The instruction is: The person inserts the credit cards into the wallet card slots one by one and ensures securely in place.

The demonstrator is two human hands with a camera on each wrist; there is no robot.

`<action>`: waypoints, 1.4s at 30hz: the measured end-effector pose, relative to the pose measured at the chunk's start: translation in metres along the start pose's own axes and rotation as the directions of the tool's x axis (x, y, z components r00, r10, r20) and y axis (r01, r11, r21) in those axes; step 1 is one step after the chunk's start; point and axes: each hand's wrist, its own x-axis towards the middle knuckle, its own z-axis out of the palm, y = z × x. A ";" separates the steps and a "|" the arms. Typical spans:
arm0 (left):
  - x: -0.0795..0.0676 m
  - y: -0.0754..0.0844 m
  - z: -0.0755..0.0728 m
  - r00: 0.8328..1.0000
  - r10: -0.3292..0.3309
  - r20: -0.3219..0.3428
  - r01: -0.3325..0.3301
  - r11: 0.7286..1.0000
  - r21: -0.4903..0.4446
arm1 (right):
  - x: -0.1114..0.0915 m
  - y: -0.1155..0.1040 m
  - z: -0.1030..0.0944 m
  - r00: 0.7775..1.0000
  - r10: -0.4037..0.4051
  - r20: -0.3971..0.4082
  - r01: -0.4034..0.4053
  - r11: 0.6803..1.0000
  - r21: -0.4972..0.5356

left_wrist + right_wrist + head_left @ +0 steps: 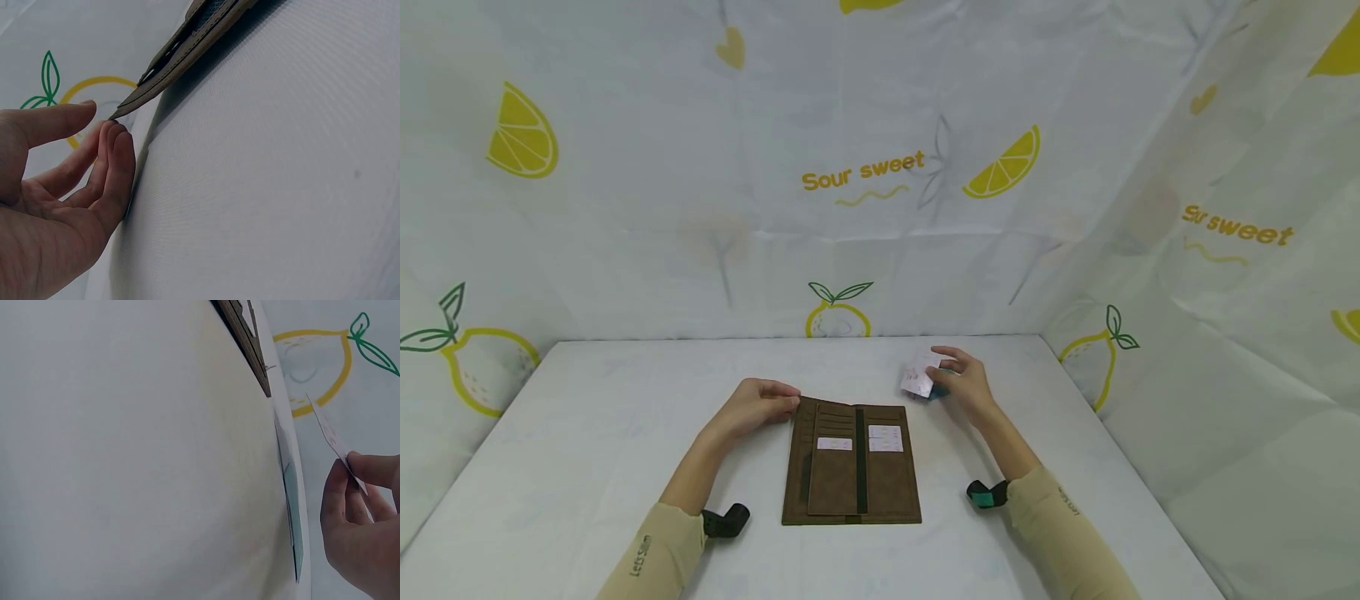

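A brown bifold wallet (835,483) lies spread on the white table, with small white printed cards (885,438) showing in its slots on both sides. The fingertips of my left hand (760,404) touch its top left corner; in the left wrist view the thumb of that hand (69,194) stands slightly apart from the corner. My right hand (964,383) pinches a white card with pinkish print (919,375) between thumb and fingers, off to the wallet's upper right. Seen edge-on in the right wrist view, the card (328,433) is raised and tilted.
On the table below the right hand lie more flat cards, a teal one (940,391) among them. The white table (587,433) ends at a white lemon-print cloth (647,283) behind it. Dark bands with small devices (727,522) are on both wrists.
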 end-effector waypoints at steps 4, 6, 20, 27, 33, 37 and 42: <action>0.001 0.000 0.000 1.000 -0.003 -0.002 0.003 1.000 0.000 | -0.004 -0.004 0.007 0.999 0.020 0.034 -0.021 0.999 0.041; 0.001 0.001 0.000 1.000 -0.009 -0.006 0.009 1.000 0.000 | -0.006 -0.005 0.011 0.998 0.025 0.049 -0.028 0.998 0.055; 0.001 0.001 0.002 0.999 -0.027 -0.020 0.028 1.000 0.008 | -0.019 -0.018 0.044 0.976 0.015 0.216 -0.039 0.994 0.106; 0.000 0.001 0.001 0.999 -0.029 -0.016 0.029 1.000 0.002 | -0.023 -0.023 0.058 0.974 0.015 0.226 -0.034 0.996 0.078; 0.000 0.000 0.001 0.999 -0.027 -0.018 0.027 1.000 0.002 | -0.025 -0.027 0.069 0.972 0.019 0.234 -0.036 0.997 0.068; 0.000 0.000 0.002 1.000 -0.020 -0.015 0.020 1.000 0.007 | -0.028 -0.031 0.076 0.968 0.023 0.251 -0.037 0.998 0.054; 0.000 0.000 0.001 1.000 -0.024 -0.017 0.024 1.000 0.003 | -0.030 -0.035 0.085 0.962 0.028 0.273 -0.036 0.999 0.024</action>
